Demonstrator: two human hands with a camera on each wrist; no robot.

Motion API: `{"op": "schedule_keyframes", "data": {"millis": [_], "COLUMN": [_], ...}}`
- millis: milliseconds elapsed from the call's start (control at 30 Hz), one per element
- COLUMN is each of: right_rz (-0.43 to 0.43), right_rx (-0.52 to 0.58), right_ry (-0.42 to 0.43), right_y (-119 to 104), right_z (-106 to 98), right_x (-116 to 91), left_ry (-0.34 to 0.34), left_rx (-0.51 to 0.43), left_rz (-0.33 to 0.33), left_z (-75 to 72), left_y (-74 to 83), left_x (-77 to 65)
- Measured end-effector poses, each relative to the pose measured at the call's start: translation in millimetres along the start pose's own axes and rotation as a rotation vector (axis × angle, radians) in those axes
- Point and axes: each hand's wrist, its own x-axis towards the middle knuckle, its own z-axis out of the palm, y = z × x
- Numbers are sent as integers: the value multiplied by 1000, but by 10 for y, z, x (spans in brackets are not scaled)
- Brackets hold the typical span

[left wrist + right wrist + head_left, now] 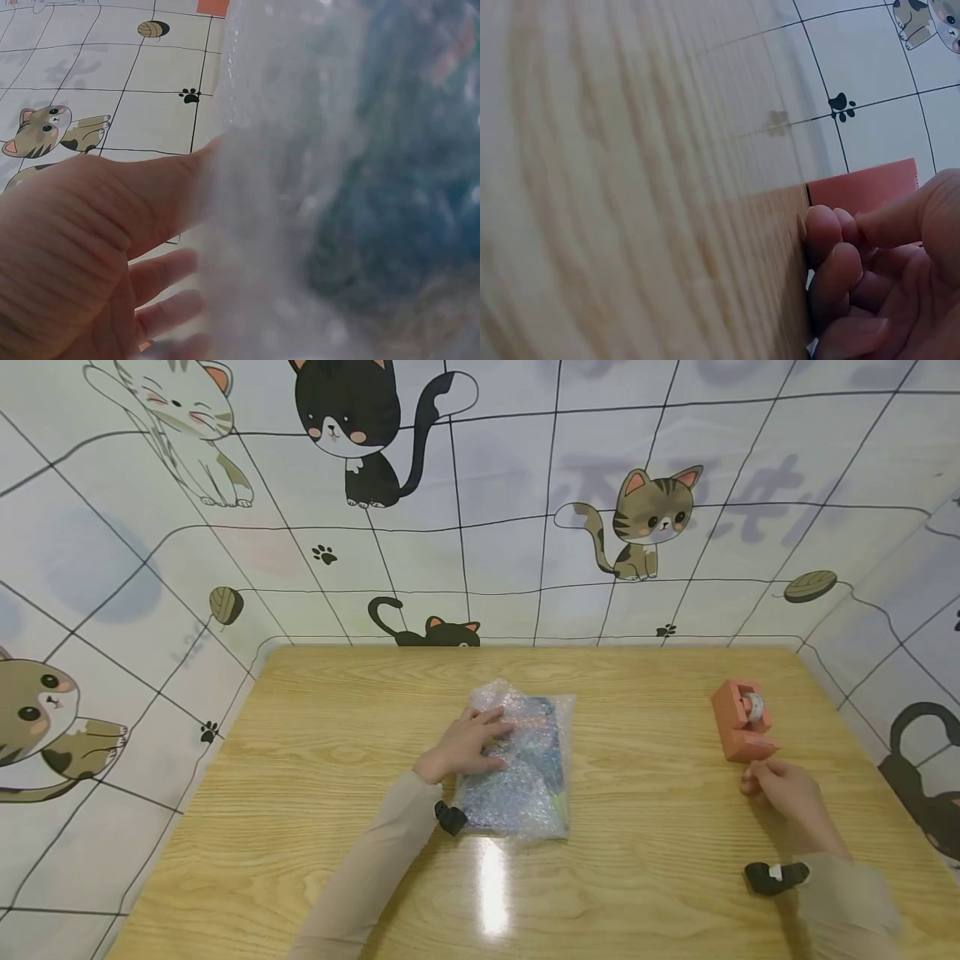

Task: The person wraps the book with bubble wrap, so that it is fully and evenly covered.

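A flat, rectangular, book-like thing with a blue patterned cover, wrapped in clear bubble wrap [517, 777], lies on the table. My left hand [468, 743] rests on its upper left part, fingers spread; close up in the left wrist view, the bubble wrap [300, 187] is blurred. To the right stands a salmon-pink tape dispenser [731, 722] carrying a small roll of tape [753, 707]. At the dispenser's front end, my right hand [783, 789] has its fingers curled, thumb and forefinger pinched together on what seems to be the tape's end; the clear tape itself hardly shows.
The wooden table [337, 718] reaches back to a wall covering [510, 560] printed with cats and grid lines, which also runs along both sides. Small black cameras sit on the left wrist and the right wrist. A bright reflection lies on the tabletop below the package.
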Motion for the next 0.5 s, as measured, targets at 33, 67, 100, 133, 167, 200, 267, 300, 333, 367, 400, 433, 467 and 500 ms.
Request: {"op": "schedule_keyframes", "data": {"millis": [33, 67, 100, 133, 167, 200, 267, 300, 333, 367, 400, 433, 467, 500], "right_rz": [-8, -20, -33, -43, -50, -59, -56, -50, -44, -35, -28, -18, -17, -12], "right_rx": [-5, -21, -44, -57, -66, -77, -89, -89, -83, -73, -59, -42, -23, -1], "right_ry": [-5, -13, -23, -37, -48, -61, -82, -87, -93, -97, -101, -105, -111, -117], "right_y": [3, 3, 1, -3, -10, -15, -24, -28, -31, -31, -30, -30, -31, -32], "right_z": [-8, -18, -29, -44, -58, -72, -95, -103, -109, -112, -113, -112, -112, -112], "right_x": [8, 15, 22, 27, 31, 34, 37, 39, 40, 42, 46, 49, 51, 52], "left_ry": [1, -1, 1, 3, 4, 5, 6, 7, 8, 9, 9, 10, 12, 13], "left_rx": [4, 5, 3, 4, 3, 5, 3, 2, 1, -1, -4, -7, -8, -10], "left_rz": [1, 0, 0, 0, 0, 0, 0, 1, 2, 4, 6, 7, 9, 9], "left_z": [1, 3, 4, 6, 8, 10, 18, 21, 24, 24, 24, 25, 26, 27], "left_y": [0, -1, 0, -1, -1, -2, -3, -4, -5, -5, -5, -5, -6, -6], "left_x": [-1, 0, 0, -1, -1, 0, 2, 4, 5, 5, 5, 5, 6, 5]}}
